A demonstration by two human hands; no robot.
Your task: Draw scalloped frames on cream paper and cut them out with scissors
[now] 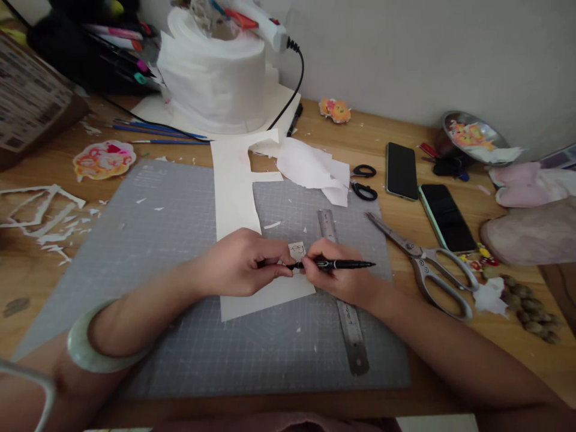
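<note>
My right hand grips a slim black pen, which lies nearly level and points right. My left hand is closed, its thumb and fingertips pinching the pen's left end; whether a cap is there I cannot tell. Beneath the hands is a cut strip of cream paper, with a small piece bearing dark line drawing showing between them. The paper lies on a grey gridded cutting mat. A steel ruler runs under my right hand, partly hidden by it.
Large silver scissors and two phones lie to the right, near black-handled scissors. A big white roll stands at the back. Paper scraps, brushes and a painted paper piece lie left; a metal bowl sits back right.
</note>
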